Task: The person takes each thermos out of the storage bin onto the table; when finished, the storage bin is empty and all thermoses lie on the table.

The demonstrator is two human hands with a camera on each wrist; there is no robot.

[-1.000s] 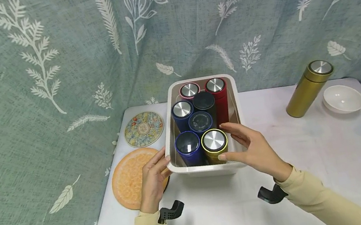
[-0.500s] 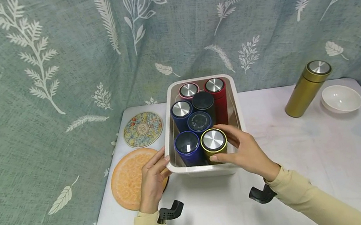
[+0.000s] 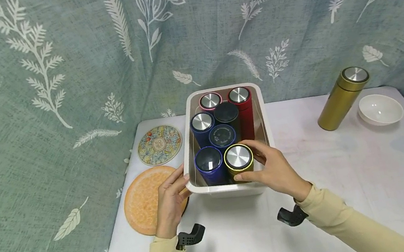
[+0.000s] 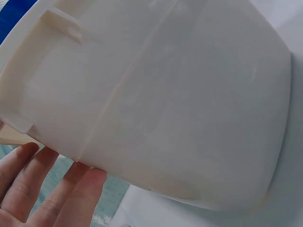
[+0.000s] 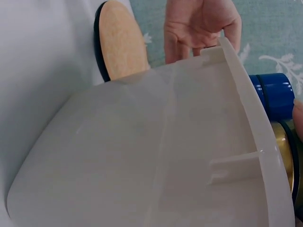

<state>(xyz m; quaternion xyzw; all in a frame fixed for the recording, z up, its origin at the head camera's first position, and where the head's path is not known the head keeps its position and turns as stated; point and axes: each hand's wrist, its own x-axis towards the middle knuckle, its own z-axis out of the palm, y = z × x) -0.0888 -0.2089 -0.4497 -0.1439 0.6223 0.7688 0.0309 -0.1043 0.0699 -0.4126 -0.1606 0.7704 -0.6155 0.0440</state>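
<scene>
In the head view, a white plastic bin (image 3: 268, 131) holds several upright thermos bottles. My right hand (image 3: 278, 171) grips a gold thermos (image 3: 238, 157) with a steel-topped lid at the bin's near right corner, thumb in front and fingers behind. A blue thermos (image 3: 210, 166) stands beside it, with a dark blue one (image 3: 222, 137) behind. My left hand (image 3: 169, 201) rests on the bin's left side, thumb at the rim. In the left wrist view its fairly straight fingers (image 4: 71, 194) touch the outer wall (image 4: 189, 104). The thermos bottoms are hidden inside the bin.
Another gold thermos (image 3: 341, 101) stands at the back right beside a white bowl (image 3: 380, 109). Left of the bin lie a patterned round mat (image 3: 159, 145) and an orange round mat (image 3: 146, 201). A leaf-print curtain (image 3: 98, 72) hangs along the back and left.
My right hand has moved slightly left and closed its fingers and thumb round the gold thermos in the bin. My left hand stays at the bin's side.
</scene>
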